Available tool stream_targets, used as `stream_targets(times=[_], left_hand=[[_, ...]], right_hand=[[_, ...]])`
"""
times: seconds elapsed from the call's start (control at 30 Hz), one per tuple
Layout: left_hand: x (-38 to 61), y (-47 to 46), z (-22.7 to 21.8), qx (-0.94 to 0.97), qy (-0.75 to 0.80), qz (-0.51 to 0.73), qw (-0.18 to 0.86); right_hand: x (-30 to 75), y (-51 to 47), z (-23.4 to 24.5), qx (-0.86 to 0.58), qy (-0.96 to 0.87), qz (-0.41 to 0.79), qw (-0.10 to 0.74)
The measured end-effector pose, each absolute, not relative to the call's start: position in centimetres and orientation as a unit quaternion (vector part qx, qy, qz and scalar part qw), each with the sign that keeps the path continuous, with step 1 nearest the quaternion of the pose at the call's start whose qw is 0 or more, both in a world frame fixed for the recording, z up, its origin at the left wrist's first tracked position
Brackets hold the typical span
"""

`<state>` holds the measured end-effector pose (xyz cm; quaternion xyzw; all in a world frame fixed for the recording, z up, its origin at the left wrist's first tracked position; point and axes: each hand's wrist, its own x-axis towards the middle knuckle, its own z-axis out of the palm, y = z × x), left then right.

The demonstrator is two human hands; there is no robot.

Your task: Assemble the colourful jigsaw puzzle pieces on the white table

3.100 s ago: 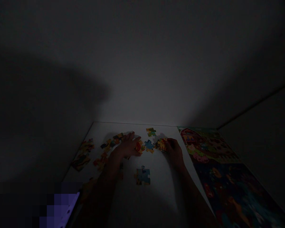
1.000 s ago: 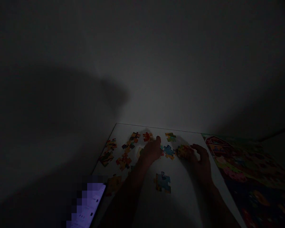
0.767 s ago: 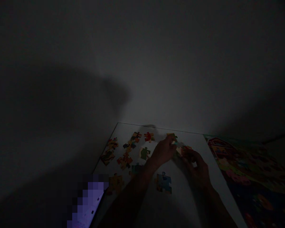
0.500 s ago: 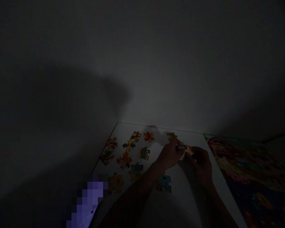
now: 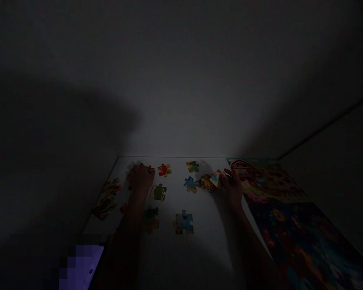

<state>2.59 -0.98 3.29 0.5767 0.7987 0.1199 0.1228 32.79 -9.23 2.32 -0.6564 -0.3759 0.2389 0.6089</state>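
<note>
The room is very dark. Several loose jigsaw pieces lie scattered on a white board (image 5: 199,257). My left hand (image 5: 140,178) rests curled over pieces near the board's far left; what its fingers hold is hidden. A red piece (image 5: 163,169) and a green piece (image 5: 157,192) lie just right of it. My right hand (image 5: 232,186) pinches a small joined cluster of pieces (image 5: 213,181), tilted up off the board near its right edge. A blue piece (image 5: 190,184) lies left of that cluster.
A large colourful picture sheet with a red barn (image 5: 269,193) lies along the board's right side. A lit phone screen (image 5: 81,266) glows at the lower left. A bigger blue piece (image 5: 183,222) sits mid-board. A bare wall rises just behind the board.
My left hand left the cluster and moved left to the pieces at the far left of the board. My right hand keeps hold of the cluster. The camera view swung right.
</note>
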Motion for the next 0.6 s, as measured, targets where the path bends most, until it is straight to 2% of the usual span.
stream_targets(times=[0.1,0.23,0.6], left_hand=[[2.9,-1.3,3.0,0.607,0.786,0.072,0.087],[2.8,-1.3,3.4,0.62,0.778,0.067,0.082],[1.8,-0.4,2.6,0.59,0.785,0.102,0.161]], right_hand=[[32.4,-9.2,2.4,-0.664,-0.381,0.24,0.597],[32.0,-9.4,2.1,-0.679,-0.419,0.244,0.551],[31.7,-9.7,1.8,-0.713,-0.434,0.249,0.493]])
